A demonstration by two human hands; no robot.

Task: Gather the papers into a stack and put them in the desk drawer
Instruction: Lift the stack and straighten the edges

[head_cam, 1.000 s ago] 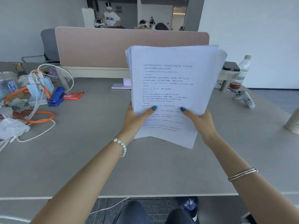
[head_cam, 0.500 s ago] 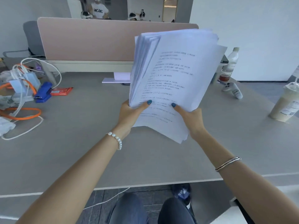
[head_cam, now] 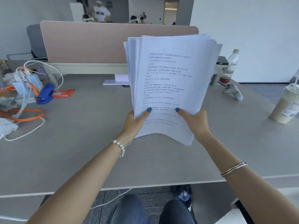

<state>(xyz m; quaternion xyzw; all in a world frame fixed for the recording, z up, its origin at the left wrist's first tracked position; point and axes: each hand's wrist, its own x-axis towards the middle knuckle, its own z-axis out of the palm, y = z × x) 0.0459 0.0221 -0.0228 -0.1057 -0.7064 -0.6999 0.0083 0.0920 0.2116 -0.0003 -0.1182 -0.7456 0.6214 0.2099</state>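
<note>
A thick stack of white printed papers [head_cam: 169, 81] stands upright above the grey desk [head_cam: 80, 143], its edges uneven and fanned along the top and left side. My left hand [head_cam: 134, 122] grips its lower left edge, thumb on the front sheet. My right hand [head_cam: 195, 120] grips the lower right edge the same way. The bottom of the stack curls toward me, and from here I cannot tell whether it touches the desk. A white corner at the bottom right [head_cam: 234, 207] may be the drawer unit; no open drawer shows.
At left lie tangled white and orange cables [head_cam: 24, 110], a blue stapler [head_cam: 46, 94] and a red packet [head_cam: 63, 93]. At right stand an iced drink cup [head_cam: 286, 107], a bottle [head_cam: 229, 68] and a white controller [head_cam: 234, 92]. A pink divider [head_cam: 97, 44] closes the back.
The stack has turned from angled, with its left edge toward me, to facing me flat. Both hands keep their grip. The view has shifted slightly.
</note>
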